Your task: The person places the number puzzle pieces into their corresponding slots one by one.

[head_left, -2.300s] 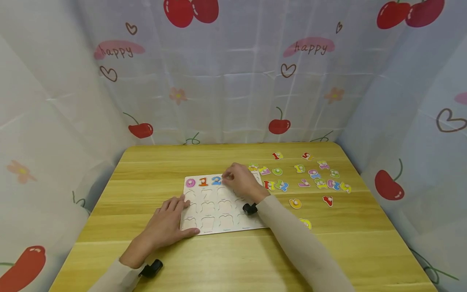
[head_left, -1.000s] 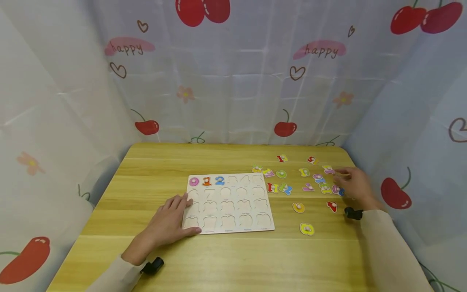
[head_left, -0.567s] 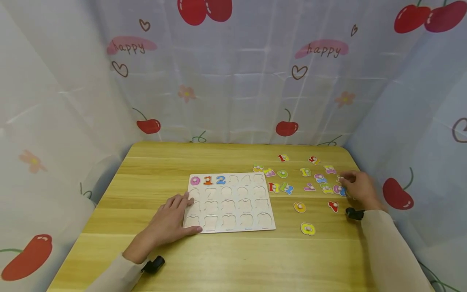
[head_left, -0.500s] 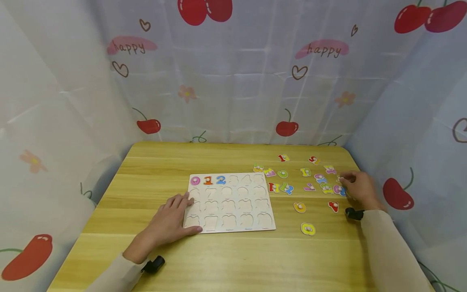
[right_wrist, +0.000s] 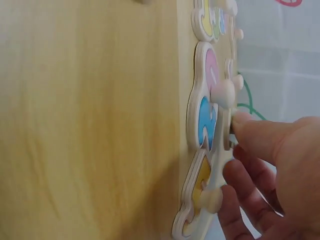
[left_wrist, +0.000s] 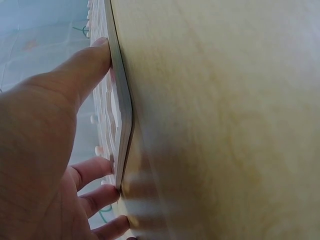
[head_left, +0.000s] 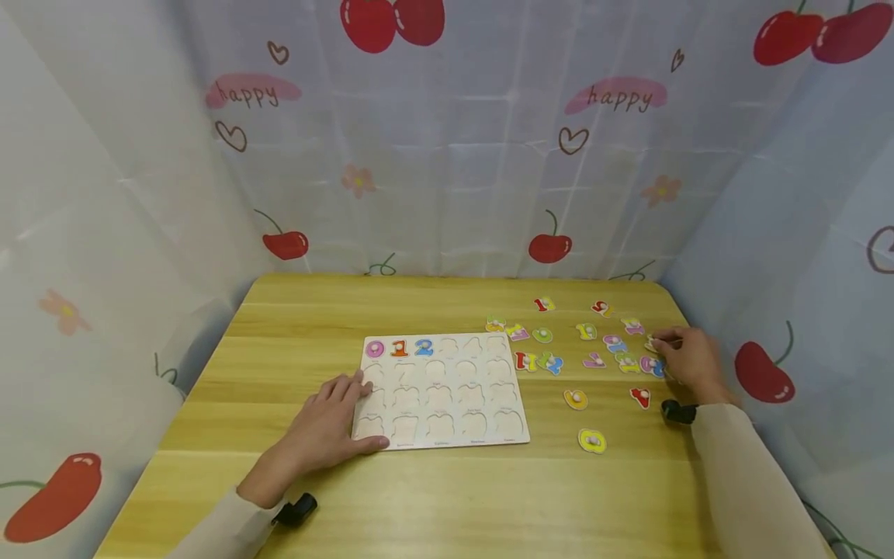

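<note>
A pale wooden number puzzle board [head_left: 447,396] lies on the table, with a pink 0 [head_left: 375,349], an orange 1 [head_left: 399,348] and a blue 2 [head_left: 424,348] in its top row. My left hand [head_left: 324,423] rests along its left edge, thumb on the lower corner and fingers spread; the left wrist view shows the thumb [left_wrist: 85,67] on top of the board. At the right, my right hand [head_left: 687,361] pinches a small number puzzle piece [head_left: 650,343] between thumb and fingers. That piece is tilted and mostly hidden, its number unreadable.
Several knobbed number pieces lie scattered right of the board, among them a pink-and-blue piece [right_wrist: 205,120] and a yellow piece [right_wrist: 200,177] close to my right hand. A red 4 [head_left: 640,398] and a yellow piece [head_left: 592,441] lie nearer. Cherry-print curtains [head_left: 461,178] surround the table.
My right hand has moved from the board's top row to the pieces at the far right and taken hold of one. The left hand has stayed on the board.
</note>
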{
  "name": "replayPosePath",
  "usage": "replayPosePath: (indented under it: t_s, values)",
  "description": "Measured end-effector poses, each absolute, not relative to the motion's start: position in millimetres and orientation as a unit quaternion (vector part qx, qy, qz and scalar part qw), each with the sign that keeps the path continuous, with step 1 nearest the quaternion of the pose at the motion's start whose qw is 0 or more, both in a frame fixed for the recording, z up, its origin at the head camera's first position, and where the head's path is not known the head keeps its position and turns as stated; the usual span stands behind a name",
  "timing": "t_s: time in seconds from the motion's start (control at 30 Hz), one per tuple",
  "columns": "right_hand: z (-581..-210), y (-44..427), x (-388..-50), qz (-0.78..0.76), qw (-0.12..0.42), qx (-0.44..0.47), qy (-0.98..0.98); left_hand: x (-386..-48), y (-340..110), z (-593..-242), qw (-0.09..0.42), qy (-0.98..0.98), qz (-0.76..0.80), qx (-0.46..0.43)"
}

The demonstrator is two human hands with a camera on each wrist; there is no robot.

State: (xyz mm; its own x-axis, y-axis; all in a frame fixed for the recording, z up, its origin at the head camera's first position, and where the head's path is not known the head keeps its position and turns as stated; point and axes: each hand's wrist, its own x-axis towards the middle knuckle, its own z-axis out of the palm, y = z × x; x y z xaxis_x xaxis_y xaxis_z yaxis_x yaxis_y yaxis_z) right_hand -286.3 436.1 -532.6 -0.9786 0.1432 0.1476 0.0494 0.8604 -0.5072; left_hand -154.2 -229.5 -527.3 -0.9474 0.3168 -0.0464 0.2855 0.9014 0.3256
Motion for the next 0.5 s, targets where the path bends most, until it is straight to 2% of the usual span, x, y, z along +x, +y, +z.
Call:
replayPosePath:
  t_s: [0.23,0.4,0.5]
  values:
    - [-522,419,-280,0.257,0.123,-0.063,-0.956,-153,-230,-530,0.046,0.975,0.153,0.157]
    - [-507,392,-281,0.262,0.174,-0.012,-0.949,-153,-231,-529,0.043,0.975,0.154,0.154]
    - [-501,374,-284,0.27,0.183,0.013,-0.945,-153,-233,-528,0.045,0.975,0.156,0.152]
